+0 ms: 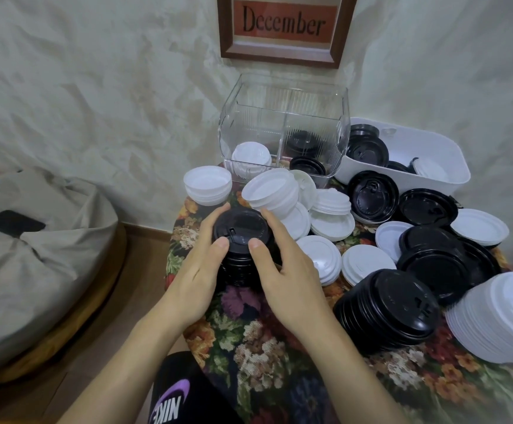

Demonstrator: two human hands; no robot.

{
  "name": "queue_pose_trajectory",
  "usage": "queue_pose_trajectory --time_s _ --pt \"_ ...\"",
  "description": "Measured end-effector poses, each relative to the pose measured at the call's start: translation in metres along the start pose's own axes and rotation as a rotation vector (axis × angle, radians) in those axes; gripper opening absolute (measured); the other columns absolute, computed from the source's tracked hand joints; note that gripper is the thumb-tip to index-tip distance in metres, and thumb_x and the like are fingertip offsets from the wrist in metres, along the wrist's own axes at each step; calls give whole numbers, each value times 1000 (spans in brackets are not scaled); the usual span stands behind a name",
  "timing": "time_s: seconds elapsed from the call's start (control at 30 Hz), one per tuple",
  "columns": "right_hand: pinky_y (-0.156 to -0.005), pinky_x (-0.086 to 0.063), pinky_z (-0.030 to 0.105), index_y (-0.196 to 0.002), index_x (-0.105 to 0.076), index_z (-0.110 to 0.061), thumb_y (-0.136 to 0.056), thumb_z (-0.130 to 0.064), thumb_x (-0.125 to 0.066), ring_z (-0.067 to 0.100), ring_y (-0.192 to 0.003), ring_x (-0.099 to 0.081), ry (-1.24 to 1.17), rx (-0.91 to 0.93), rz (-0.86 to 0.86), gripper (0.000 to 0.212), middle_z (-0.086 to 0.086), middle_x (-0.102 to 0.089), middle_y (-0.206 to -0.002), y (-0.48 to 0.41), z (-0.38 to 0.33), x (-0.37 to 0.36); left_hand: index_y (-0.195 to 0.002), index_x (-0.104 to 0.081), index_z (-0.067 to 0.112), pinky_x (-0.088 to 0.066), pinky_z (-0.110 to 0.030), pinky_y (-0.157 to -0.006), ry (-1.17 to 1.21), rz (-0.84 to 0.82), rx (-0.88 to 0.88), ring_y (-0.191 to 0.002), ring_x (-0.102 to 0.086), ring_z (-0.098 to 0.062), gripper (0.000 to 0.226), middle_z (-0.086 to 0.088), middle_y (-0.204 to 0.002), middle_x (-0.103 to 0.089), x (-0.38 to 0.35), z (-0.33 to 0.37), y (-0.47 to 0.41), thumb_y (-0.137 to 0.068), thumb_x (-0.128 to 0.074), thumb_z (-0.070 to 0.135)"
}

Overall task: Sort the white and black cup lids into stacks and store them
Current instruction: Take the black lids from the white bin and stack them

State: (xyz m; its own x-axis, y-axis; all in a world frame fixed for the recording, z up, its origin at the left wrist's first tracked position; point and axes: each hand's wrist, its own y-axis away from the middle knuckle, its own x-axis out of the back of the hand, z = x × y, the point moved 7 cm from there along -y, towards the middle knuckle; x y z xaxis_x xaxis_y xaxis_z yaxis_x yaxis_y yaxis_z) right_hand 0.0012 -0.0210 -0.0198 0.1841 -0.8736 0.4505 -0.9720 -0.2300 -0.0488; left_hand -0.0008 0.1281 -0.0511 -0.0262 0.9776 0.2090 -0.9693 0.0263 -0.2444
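A stack of black lids (240,237) stands on the floral table near its left edge. My left hand (198,270) grips its left side and my right hand (282,270) grips its right side, thumbs on the near face. Loose white lids (322,258) and black lids (373,195) lie scattered to the right. A tilted black stack (386,310) and a tall white stack (499,319) sit at the near right. Two short white stacks (208,185) (272,191) stand just behind my hands. The clear divided bin (285,130) holds white lids on the left and black lids on the right.
A white tub (432,166) at the back right holds several black lids and a white one. The wall and a framed "December" picture (284,26) stand behind the bin. A beige cushion (35,255) lies on the floor to the left. The table edge runs close to my left hand.
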Motion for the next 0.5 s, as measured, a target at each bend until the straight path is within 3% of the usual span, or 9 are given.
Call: queue_pose_trajectory --time_s 0.1,0.27,0.33,0.43,0.5 --pt "-108 -29 11 -156 -31 -48 -106 -46 -45 -23 -131 -34 42 -4 -5 51 -43 -41 -143 0 -1 0 -158 -29 20 -32 -16 -115 -33 -12 -3 -143 -42 0 54 32 -146 -48 -1 -1 3 -108 -30 39" --pt "-109 -31 21 -159 -25 -46 -107 -49 -41 -5 -141 -36 77 -43 -47 54 -28 -38 -157 -2 0 -1 -158 -31 22 -31 -27 -120 -100 -34 -8 -146 -41 -6 55 20 -153 -47 1 -1 2 -108 -29 45" --pt "-106 -33 23 -157 -27 -47 -107 -48 -40 -1 -139 -40 84 -47 -55 51 -26 -42 -155 -2 -3 2 -158 -32 21 -30 -36 -122 -124 -38 -1 -148 -40 -8 55 14 -156 -46 2 0 0 -108 -31 44" --pt "-101 -42 38 -149 -34 -44 -107 -45 -37 13 -128 -53 194 -20 -104 42 -19 -54 -144 -5 -15 3 -155 -40 27 -34 -45 -121 -215 -8 3 -145 -43 -7 57 15 -154 -50 14 4 -4 -104 -38 52" --pt "-96 -45 45 -144 -40 -34 -106 -44 -37 25 -121 -56 333 -12 -125 39 -8 -57 -139 -11 -22 4 -154 -44 29 -35 -39 -121 -363 22 -14 -145 -41 -2 62 16 -156 -48 24 13 -8 -99 -42 58"
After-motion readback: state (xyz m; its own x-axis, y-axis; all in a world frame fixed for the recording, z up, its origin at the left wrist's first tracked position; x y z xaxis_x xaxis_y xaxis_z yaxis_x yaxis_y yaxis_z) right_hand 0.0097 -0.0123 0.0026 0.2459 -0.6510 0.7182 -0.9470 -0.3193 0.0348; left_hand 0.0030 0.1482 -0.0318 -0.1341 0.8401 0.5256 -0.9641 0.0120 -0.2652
